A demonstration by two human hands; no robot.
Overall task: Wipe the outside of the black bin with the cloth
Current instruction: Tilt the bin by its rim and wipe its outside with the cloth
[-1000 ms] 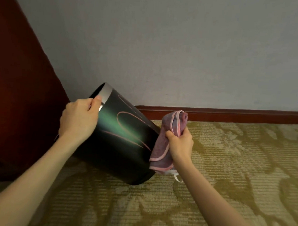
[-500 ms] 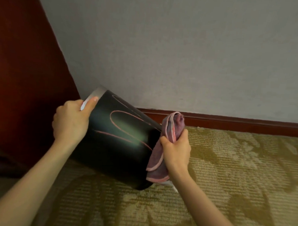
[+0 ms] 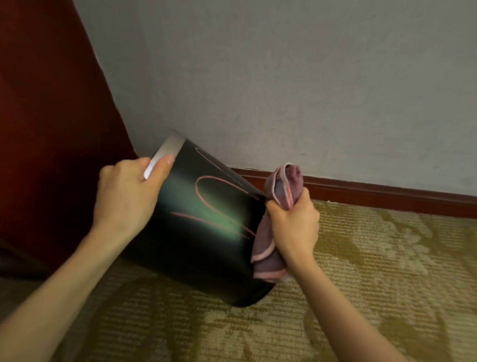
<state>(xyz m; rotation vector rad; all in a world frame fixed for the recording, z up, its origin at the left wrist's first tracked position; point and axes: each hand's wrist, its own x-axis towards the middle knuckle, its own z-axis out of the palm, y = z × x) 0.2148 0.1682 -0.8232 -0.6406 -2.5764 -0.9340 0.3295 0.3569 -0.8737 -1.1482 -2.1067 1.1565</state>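
two bare forearms reach forward over the carpet. the left hand grips the silver rim of the bin, thumb on its side. the bin tilts (mouth up-left, base on the carpet). the right hand clutches the cloth against the bin's right side. behind runs a skirting, then the wall.

I see the bin tilted over the carpet, its base low at the right and its rim raised to the left. The left hand grips the rim. The right hand holds the cloth against the bin's right side. Behind stands the wall, with a skirting board along its foot. A tall panel rises left of the bin.
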